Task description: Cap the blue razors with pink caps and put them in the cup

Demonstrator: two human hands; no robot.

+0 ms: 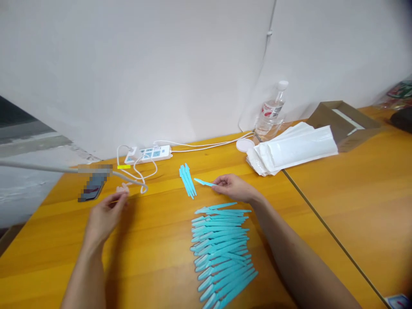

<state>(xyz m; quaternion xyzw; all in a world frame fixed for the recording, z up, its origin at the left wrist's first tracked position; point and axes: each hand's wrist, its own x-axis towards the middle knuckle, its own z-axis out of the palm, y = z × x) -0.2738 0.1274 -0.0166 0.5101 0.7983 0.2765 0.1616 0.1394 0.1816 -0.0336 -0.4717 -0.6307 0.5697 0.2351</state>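
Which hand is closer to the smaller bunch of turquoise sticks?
Right. The right hand is just to the right of the smaller bunch, holding another turquoise stick; the left hand is farther off, to the bunch's left.

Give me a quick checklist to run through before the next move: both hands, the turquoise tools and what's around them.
1. Turquoise tool in the grip of the right hand: ok.
2. Left hand free: cannot tell; whether it pinches anything is unclear.
3. Small group of turquoise tools lying side by side: ok.
4. Large spread of turquoise tools neatly separated: not ok; many overlap and some cross.
5. White packets clear of the right hand: ok.
6. Bottle capped: ok.
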